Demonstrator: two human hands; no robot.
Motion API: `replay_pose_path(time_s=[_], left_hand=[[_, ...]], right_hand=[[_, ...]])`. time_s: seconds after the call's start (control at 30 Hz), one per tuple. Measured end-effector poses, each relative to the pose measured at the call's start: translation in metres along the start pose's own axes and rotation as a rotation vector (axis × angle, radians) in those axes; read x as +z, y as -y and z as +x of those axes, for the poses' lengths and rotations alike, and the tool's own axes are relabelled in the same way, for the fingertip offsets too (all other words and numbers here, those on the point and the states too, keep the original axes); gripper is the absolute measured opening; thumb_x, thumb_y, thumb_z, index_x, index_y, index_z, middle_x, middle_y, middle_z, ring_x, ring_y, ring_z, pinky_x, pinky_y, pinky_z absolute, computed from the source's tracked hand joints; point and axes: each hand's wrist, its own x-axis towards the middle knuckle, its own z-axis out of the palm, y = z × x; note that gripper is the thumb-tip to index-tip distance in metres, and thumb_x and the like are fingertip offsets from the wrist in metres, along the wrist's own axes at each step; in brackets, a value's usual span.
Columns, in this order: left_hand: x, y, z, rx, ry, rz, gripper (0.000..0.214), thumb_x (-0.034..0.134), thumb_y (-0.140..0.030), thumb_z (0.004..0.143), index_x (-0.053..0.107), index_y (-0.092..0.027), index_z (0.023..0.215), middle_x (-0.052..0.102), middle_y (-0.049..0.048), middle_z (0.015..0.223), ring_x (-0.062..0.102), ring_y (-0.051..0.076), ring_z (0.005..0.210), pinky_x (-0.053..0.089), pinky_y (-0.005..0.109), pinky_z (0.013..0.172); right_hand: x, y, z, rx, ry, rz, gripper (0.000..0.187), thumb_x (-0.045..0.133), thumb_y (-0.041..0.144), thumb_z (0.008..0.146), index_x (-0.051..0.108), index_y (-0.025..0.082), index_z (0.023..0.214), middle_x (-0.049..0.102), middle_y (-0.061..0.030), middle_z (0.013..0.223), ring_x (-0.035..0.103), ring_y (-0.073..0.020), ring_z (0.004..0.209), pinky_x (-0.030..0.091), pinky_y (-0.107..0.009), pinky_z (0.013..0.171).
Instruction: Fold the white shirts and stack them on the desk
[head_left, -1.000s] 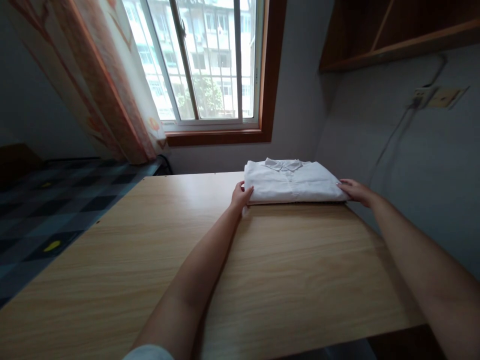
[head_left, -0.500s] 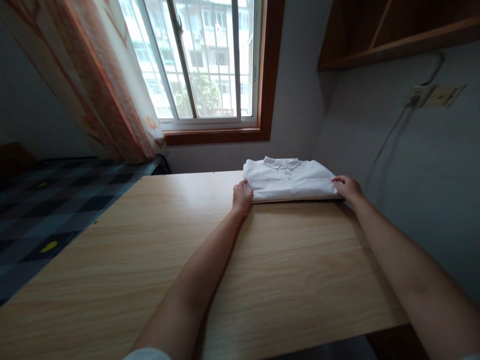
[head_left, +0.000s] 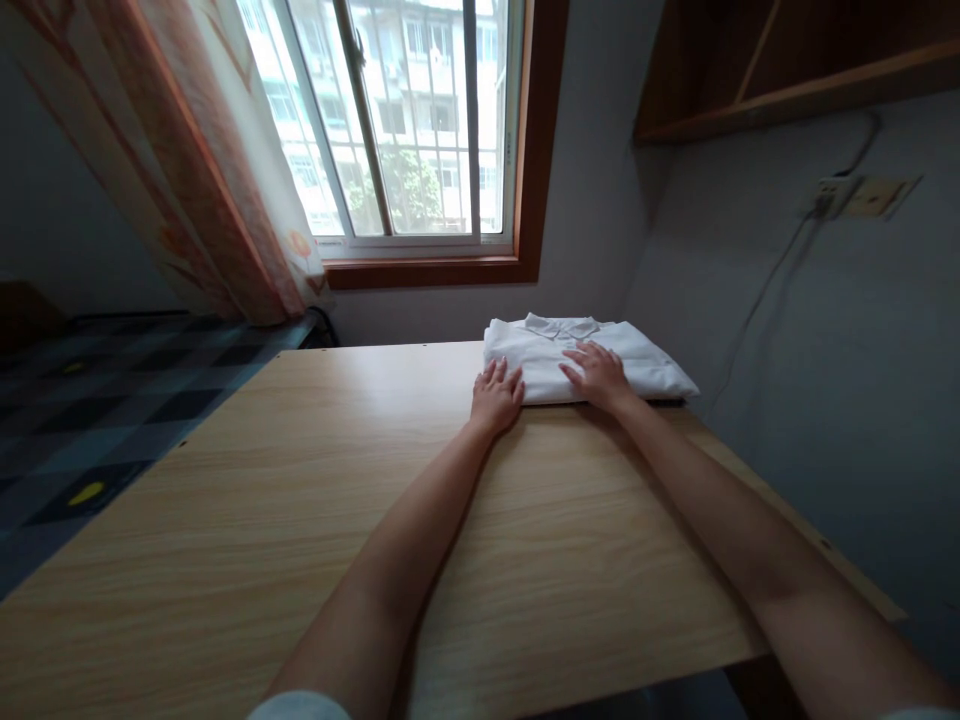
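Note:
A folded white collared shirt [head_left: 540, 355] lies at the far right of the wooden table [head_left: 322, 500], its collar toward the wall. Something dark shows in a thin strip under its near edge. My left hand [head_left: 496, 395] rests with spread fingers on the shirt's near left corner. Flat on the front of the shirt, right of its middle, lies my right hand [head_left: 598, 375], fingers apart. Neither hand grips the cloth.
Behind the table is a barred window [head_left: 412, 120] with an orange-patterned curtain [head_left: 202, 170] on its left. A checked bed cover [head_left: 112, 410] lies left of the table. At right are a wall shelf [head_left: 795, 85] and a socket with a cord [head_left: 832, 197].
My right hand has let go of the shirt's right corner and moved left onto its front. My left hand has loosened from the left edge and now lies flat on that corner.

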Motion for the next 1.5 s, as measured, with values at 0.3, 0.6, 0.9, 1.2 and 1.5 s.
replay_pose_path(time_s=[0.3,0.6,0.9,1.2,1.5], left_hand=[[0.003,0.002,-0.002,-0.201,0.079,-0.086,0.059,0.047,-0.044,0.095,0.043,-0.015,0.147,0.023,0.0164,0.161,0.016,0.033,0.15,0.016,0.044,0.121],[-0.005,-0.005,-0.004,-0.195,0.117,-0.062,0.063,0.045,-0.046,0.096,0.04,-0.012,0.149,0.022,0.0235,0.16,0.03,0.036,0.144,0.025,0.043,0.117],[-0.005,-0.024,-0.014,-0.139,0.14,0.199,0.062,0.037,-0.045,0.1,0.036,-0.01,0.15,0.032,0.0251,0.155,0.042,0.033,0.138,0.033,0.04,0.112],[-0.08,0.021,-0.019,-0.147,0.206,0.261,0.059,0.03,-0.048,0.101,0.034,-0.019,0.152,0.032,0.0178,0.157,0.033,0.031,0.144,0.028,0.045,0.115],[-0.171,0.062,-0.081,-0.121,0.006,0.209,0.061,0.032,-0.051,0.1,0.03,-0.023,0.153,0.023,0.0166,0.161,0.024,0.031,0.148,0.028,0.054,0.115]], right_hand=[[0.032,0.03,-0.007,0.037,0.205,-0.003,0.053,0.033,0.055,0.099,0.049,0.029,0.142,0.04,-0.009,0.155,0.028,-0.029,0.145,0.013,-0.057,0.116],[0.034,-0.01,-0.02,0.288,-0.068,-0.016,0.055,0.034,0.05,0.099,0.05,0.02,0.143,0.043,-0.0132,0.152,0.031,-0.0308,0.143,0.014,-0.055,0.117],[0.04,-0.038,-0.025,0.347,-0.071,-0.051,0.047,0.035,0.044,0.098,0.059,0.027,0.135,0.053,-0.0061,0.146,0.039,-0.0275,0.137,0.02,-0.054,0.115],[0.025,-0.029,-0.029,0.314,-0.216,0.021,0.042,0.041,0.029,0.093,0.066,0.019,0.125,0.056,-0.0143,0.141,0.045,-0.0296,0.133,0.03,-0.054,0.109],[-0.027,0.105,-0.043,-0.113,-0.261,0.146,0.049,0.045,0.037,0.094,0.051,0.025,0.141,0.034,-0.0093,0.157,0.026,-0.0282,0.146,0.024,-0.051,0.115]])
